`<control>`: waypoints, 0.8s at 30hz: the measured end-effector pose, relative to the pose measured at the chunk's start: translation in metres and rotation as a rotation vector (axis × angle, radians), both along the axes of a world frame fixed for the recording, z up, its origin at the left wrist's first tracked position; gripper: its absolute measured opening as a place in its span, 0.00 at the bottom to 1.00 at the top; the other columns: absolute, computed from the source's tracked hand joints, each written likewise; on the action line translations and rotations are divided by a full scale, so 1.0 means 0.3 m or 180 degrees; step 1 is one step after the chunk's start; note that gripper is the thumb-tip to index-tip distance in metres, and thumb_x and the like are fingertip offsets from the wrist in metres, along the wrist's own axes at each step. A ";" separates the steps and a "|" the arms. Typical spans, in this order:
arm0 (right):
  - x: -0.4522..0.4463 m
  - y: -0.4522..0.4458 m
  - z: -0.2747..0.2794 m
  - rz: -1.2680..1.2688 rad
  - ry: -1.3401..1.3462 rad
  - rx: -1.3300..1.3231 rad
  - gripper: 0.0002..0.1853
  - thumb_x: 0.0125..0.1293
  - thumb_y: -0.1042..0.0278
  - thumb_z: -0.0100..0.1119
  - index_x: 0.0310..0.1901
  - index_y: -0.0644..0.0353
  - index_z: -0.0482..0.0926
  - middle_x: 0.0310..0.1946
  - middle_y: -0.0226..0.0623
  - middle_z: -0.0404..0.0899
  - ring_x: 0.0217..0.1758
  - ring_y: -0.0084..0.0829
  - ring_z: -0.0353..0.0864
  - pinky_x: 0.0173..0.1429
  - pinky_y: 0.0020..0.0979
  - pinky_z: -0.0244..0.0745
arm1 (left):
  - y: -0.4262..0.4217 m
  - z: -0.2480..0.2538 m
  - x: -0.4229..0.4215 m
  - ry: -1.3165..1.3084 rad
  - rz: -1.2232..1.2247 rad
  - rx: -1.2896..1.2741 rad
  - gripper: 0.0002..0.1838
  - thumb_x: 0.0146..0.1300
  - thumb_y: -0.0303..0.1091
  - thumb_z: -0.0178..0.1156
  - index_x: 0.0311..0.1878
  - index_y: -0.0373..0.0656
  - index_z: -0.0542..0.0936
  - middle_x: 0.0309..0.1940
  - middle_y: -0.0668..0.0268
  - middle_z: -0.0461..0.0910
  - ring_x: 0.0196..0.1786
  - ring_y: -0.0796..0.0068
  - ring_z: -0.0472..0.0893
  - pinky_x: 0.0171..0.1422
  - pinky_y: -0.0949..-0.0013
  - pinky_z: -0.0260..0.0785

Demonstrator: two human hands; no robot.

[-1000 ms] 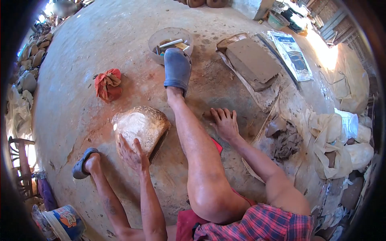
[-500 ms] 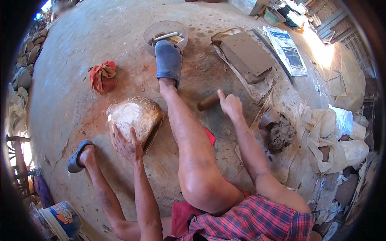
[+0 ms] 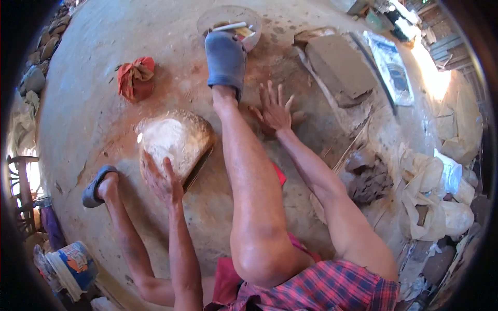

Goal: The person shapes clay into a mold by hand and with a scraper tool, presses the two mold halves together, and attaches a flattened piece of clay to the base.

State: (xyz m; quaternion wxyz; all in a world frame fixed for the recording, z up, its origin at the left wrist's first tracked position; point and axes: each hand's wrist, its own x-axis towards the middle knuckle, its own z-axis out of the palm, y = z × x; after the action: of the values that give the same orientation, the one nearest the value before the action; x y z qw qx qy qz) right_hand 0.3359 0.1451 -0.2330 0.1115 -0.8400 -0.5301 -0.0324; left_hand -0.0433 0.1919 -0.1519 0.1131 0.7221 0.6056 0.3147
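Note:
A large rounded form (image 3: 179,137), whitish on top with a rough brown edge, rests on the floor left of my outstretched leg. My left hand (image 3: 162,179) lies against its near side, fingers extended. A dark gap shows along its right side. Beyond my shin, my right hand (image 3: 276,111) is spread palm down, low over the floor. A brown rod-like piece (image 3: 299,118) shows beside and under that palm; the hand hides most of it, and I cannot tell whether they touch. A dark lump of wet clay (image 3: 369,179) sits right of my right forearm.
A clear bowl (image 3: 228,18) with tools stands beyond my clog (image 3: 226,59). A red cloth bundle (image 3: 136,80) lies far left. On the right are a clay slab (image 3: 340,67), a printed sack (image 3: 389,67) and crumpled sheets (image 3: 423,192). A bucket (image 3: 78,267) stands near left.
My right hand has opened from its grip around the brown rod-like piece and moved slightly left and away from me. My left hand stays on the rounded form. The view has shifted slightly.

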 end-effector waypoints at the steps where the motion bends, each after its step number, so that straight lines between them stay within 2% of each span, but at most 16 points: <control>1: 0.038 0.023 0.072 0.0007 -0.0087 0.0052 0.48 0.75 0.20 0.35 0.87 0.42 0.50 0.89 0.43 0.42 0.90 0.61 0.39 0.79 0.83 0.36 | 0.003 0.007 0.004 -0.0099 0.0023 -0.0166 0.41 0.78 0.56 0.54 0.83 0.38 0.63 0.82 0.49 0.65 0.84 0.47 0.61 0.88 0.50 0.47; 3: 0.040 0.049 0.178 -0.0046 -0.0263 0.0633 0.50 0.76 0.23 0.39 0.88 0.48 0.46 0.89 0.47 0.40 0.90 0.64 0.37 0.78 0.84 0.37 | 0.011 0.020 0.015 -0.0160 0.0040 -0.0127 0.41 0.78 0.57 0.54 0.83 0.39 0.63 0.82 0.49 0.65 0.84 0.47 0.60 0.88 0.50 0.47; 6: 0.079 0.033 0.255 0.0062 -0.0628 0.1259 0.50 0.75 0.24 0.44 0.88 0.46 0.44 0.89 0.48 0.39 0.90 0.64 0.35 0.78 0.85 0.37 | -0.004 -0.009 0.004 -0.0055 0.0061 -0.0138 0.41 0.79 0.58 0.53 0.84 0.39 0.63 0.82 0.50 0.65 0.84 0.47 0.60 0.88 0.49 0.47; 7: 0.088 -0.011 0.034 -0.0033 -0.1145 -0.0507 0.51 0.76 0.24 0.43 0.88 0.48 0.44 0.89 0.48 0.37 0.90 0.64 0.34 0.77 0.86 0.37 | 0.005 -0.005 -0.002 -0.0008 0.0015 -0.0090 0.41 0.79 0.58 0.53 0.84 0.39 0.63 0.82 0.50 0.65 0.85 0.46 0.60 0.88 0.48 0.47; 8: 0.108 0.012 0.022 -0.0049 -0.1181 -0.0453 0.51 0.76 0.24 0.43 0.88 0.48 0.44 0.89 0.48 0.37 0.90 0.64 0.34 0.77 0.86 0.37 | 0.024 0.001 0.012 -0.0045 0.0010 -0.0036 0.41 0.79 0.58 0.53 0.84 0.39 0.63 0.82 0.50 0.65 0.85 0.46 0.60 0.88 0.48 0.47; 10: 0.113 -0.023 0.017 0.0173 -0.0224 -0.0372 0.55 0.71 0.18 0.45 0.88 0.46 0.44 0.90 0.41 0.32 0.91 0.56 0.29 0.79 0.85 0.30 | 0.007 0.006 0.001 -0.0036 0.0013 -0.0126 0.42 0.79 0.59 0.52 0.83 0.39 0.63 0.81 0.49 0.66 0.84 0.46 0.60 0.88 0.47 0.46; 11: 0.125 -0.027 0.085 0.0163 -0.0264 -0.0386 0.55 0.71 0.18 0.45 0.88 0.46 0.44 0.90 0.41 0.32 0.91 0.56 0.29 0.79 0.85 0.30 | -0.003 0.005 0.002 -0.0077 0.0004 -0.0138 0.42 0.79 0.59 0.52 0.83 0.39 0.63 0.81 0.49 0.66 0.84 0.46 0.60 0.88 0.47 0.46; 15: 0.174 0.015 0.371 0.0055 -0.0578 0.1498 0.54 0.70 0.14 0.35 0.88 0.41 0.48 0.89 0.47 0.43 0.90 0.62 0.35 0.77 0.86 0.32 | 0.004 -0.017 0.006 -0.0084 -0.0022 -0.0059 0.42 0.78 0.60 0.53 0.83 0.38 0.63 0.81 0.48 0.66 0.84 0.45 0.61 0.88 0.47 0.46; 16: 0.193 -0.017 0.234 0.0057 -0.0534 0.1499 0.54 0.70 0.14 0.35 0.88 0.41 0.48 0.89 0.47 0.43 0.90 0.62 0.35 0.77 0.86 0.32 | 0.011 -0.007 0.003 -0.0139 -0.0034 -0.0009 0.42 0.78 0.60 0.53 0.83 0.37 0.63 0.81 0.47 0.66 0.84 0.45 0.61 0.88 0.47 0.47; 17: 0.226 -0.062 0.016 -0.0024 -0.0488 0.1033 0.53 0.71 0.14 0.35 0.88 0.42 0.49 0.89 0.48 0.42 0.90 0.62 0.36 0.77 0.86 0.32 | 0.007 -0.009 -0.010 -0.0145 -0.0027 0.0005 0.42 0.78 0.60 0.53 0.83 0.37 0.63 0.81 0.47 0.66 0.84 0.45 0.61 0.88 0.47 0.47; 18: 0.262 -0.071 -0.069 -0.0089 -0.0504 0.0606 0.53 0.71 0.15 0.35 0.87 0.43 0.49 0.89 0.50 0.42 0.90 0.63 0.36 0.77 0.86 0.32 | 0.008 -0.025 -0.010 -0.0105 -0.0046 0.0019 0.42 0.78 0.59 0.53 0.83 0.37 0.63 0.81 0.48 0.66 0.84 0.45 0.61 0.88 0.47 0.47; 19: 0.225 -0.073 0.030 -0.0071 -0.0384 -0.0513 0.51 0.73 0.17 0.36 0.87 0.44 0.49 0.89 0.52 0.39 0.90 0.63 0.36 0.78 0.86 0.31 | 0.022 -0.007 -0.006 -0.0044 -0.0073 0.0038 0.41 0.78 0.58 0.53 0.83 0.38 0.63 0.81 0.48 0.66 0.83 0.44 0.61 0.88 0.47 0.47; 20: 0.197 -0.117 0.018 -0.0058 -0.0363 -0.0637 0.51 0.73 0.17 0.36 0.87 0.44 0.49 0.89 0.52 0.39 0.90 0.63 0.36 0.78 0.86 0.31 | -0.021 0.005 -0.042 -0.0022 -0.0069 -0.0086 0.41 0.78 0.58 0.53 0.83 0.38 0.63 0.81 0.48 0.66 0.83 0.44 0.61 0.88 0.47 0.47; 22: 0.303 -0.046 0.030 -0.0291 0.0094 0.0433 0.50 0.74 0.18 0.37 0.87 0.42 0.50 0.89 0.51 0.37 0.90 0.64 0.36 0.78 0.86 0.29 | 0.008 0.001 0.002 -0.0106 -0.0057 -0.0006 0.41 0.77 0.58 0.54 0.83 0.39 0.64 0.81 0.49 0.66 0.83 0.44 0.61 0.88 0.47 0.47; 23: 0.321 -0.026 0.120 -0.0260 -0.0399 0.0775 0.50 0.74 0.19 0.38 0.87 0.43 0.49 0.89 0.51 0.36 0.90 0.65 0.35 0.78 0.86 0.29 | 0.011 0.002 0.001 -0.0132 -0.0084 0.0004 0.42 0.77 0.60 0.53 0.84 0.40 0.63 0.81 0.50 0.66 0.84 0.44 0.60 0.88 0.47 0.46; 24: 0.334 -0.034 0.145 -0.0239 -0.0362 0.0761 0.50 0.74 0.19 0.38 0.87 0.43 0.49 0.89 0.51 0.36 0.90 0.65 0.35 0.78 0.86 0.29 | 0.008 -0.006 0.007 -0.0098 -0.0060 -0.0010 0.42 0.77 0.60 0.53 0.84 0.40 0.63 0.81 0.50 0.66 0.84 0.44 0.60 0.88 0.47 0.46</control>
State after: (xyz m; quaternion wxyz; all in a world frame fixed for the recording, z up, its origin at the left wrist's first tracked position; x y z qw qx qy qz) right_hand 0.4362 0.1349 -0.1896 0.1793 -0.8367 -0.4961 -0.1470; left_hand -0.0412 0.1943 -0.1539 0.1265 0.7226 0.5975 0.3237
